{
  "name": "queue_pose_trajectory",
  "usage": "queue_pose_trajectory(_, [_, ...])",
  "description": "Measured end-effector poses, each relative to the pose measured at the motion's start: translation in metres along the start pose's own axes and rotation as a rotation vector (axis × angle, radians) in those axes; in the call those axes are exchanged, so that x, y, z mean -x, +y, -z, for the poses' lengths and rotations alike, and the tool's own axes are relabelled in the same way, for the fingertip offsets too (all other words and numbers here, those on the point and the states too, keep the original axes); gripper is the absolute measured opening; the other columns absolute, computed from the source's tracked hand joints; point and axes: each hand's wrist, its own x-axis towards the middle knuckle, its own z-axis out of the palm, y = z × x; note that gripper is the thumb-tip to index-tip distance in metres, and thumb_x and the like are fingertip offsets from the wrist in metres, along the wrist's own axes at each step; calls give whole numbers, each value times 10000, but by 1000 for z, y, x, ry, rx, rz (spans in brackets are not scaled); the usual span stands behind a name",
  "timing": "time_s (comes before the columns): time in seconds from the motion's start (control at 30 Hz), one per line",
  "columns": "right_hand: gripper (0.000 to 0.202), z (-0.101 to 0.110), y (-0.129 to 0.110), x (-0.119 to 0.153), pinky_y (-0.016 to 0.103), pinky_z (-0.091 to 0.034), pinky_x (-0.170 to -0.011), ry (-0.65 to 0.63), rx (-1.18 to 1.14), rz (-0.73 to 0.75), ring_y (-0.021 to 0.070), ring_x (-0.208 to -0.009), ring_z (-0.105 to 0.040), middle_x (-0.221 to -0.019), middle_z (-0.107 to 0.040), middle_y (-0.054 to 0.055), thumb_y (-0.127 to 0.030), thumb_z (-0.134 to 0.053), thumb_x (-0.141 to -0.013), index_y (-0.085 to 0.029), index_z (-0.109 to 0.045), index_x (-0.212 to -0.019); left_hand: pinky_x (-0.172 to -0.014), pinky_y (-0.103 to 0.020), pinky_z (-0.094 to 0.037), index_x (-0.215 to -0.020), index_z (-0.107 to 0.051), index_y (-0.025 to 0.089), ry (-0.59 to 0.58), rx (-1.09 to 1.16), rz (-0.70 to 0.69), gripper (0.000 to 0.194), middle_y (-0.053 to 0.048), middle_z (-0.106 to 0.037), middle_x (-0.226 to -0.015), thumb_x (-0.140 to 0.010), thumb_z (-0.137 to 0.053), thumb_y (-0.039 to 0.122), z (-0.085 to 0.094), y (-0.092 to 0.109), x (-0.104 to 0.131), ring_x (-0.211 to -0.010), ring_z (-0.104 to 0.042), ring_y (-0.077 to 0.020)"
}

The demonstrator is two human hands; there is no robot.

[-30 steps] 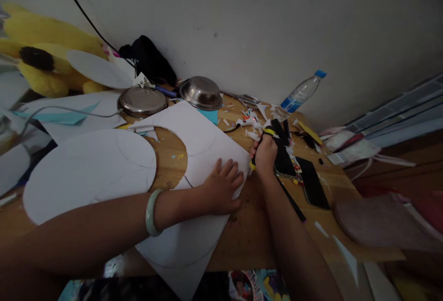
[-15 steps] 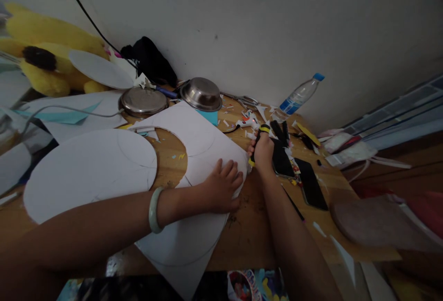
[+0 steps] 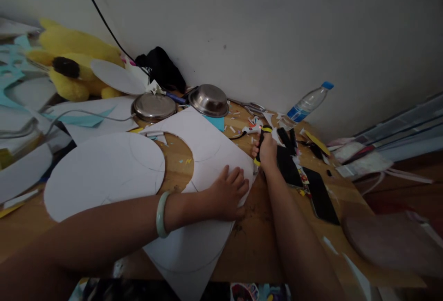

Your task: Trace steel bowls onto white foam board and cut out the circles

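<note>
My left hand (image 3: 226,195) lies with its fingers spread on a large white sheet (image 3: 211,137) that has curved pencil lines and a rounded cut-out in its left side. It holds nothing. At the sheet's right corner, my right hand (image 3: 269,151) is closed around a black-and-yellow utility knife (image 3: 266,129). The knife's lower end is at the sheet's edge; I cannot make out the blade. A white cut oval (image 3: 104,174) lies left of the sheet, partly behind my left forearm.
Beyond the sheet are an upturned steel bowl (image 3: 209,100), a round metal lid (image 3: 154,107), a glue gun (image 3: 252,128), scissors (image 3: 254,106) and a plastic bottle (image 3: 308,102). Two dark phones (image 3: 320,195) lie right. A yellow plush toy (image 3: 81,56) sits at the back left.
The whole view has shifted, so things appear slightly farther right and lower. My left hand still presses on the sheet, and my right hand keeps the knife at its corner.
</note>
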Motion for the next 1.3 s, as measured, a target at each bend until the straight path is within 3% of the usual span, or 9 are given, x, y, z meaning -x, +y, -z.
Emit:
queue_pose_trajectory(0.33, [169,11,-5,7,147,-305,-295,-161,-184,-99,58,-322,-349,-483,-403,-87,-339,-348,-777,-206,-452,-771,-1008,-497,-255,-1246,-482,135,112,53,-7,654,-157,-501,-1260,-793,-468,606,2,-10,-6,-1167,-415,-324])
queue_pose_trajectory(0.63, [198,8,-4,12,143,-240,-267,-134,-220,-17,54,-293,-305,-466,-394,-94,-389,-383,-782,-213,-472,-794,-1042,-528,-163,-1387,-307,146,58,108,-18,721,-155,-309,-1446,-826,-420,585,-6,-13,-8,-1294,-288,-326])
queue_pose_trajectory(1.0, [189,-1,-3,8,164,-242,-241,-75,-21,43,61,-266,-319,-439,-386,-101,-389,-410,-805,-215,-462,-751,-1037,-525,-166,-1382,-315,146,38,81,-35,710,-166,-333,-1431,-816,-438,558,-6,-13,-10,-1279,-315,-335])
queue_pose_trajectory(1.2, [184,9,-21,15,165,-251,-257,38,-137,121,63,-282,-323,-457,-381,-101,-395,-374,-821,-228,-445,-784,-1049,-514,-164,-1371,-339,136,32,93,-13,702,-156,-327,-1439,-815,-453,549,-2,-12,-9,-1288,-307,-325])
queue_pose_trajectory(1.3, [228,12,-26,18,162,-243,-258,13,-163,105,59,-285,-315,-454,-372,-98,-430,-362,-817,-222,-446,-773,-1048,-513,-171,-1372,-342,139,18,97,-8,699,-152,-326,-1440,-810,-467,537,0,-11,-9,-1287,-311,-324])
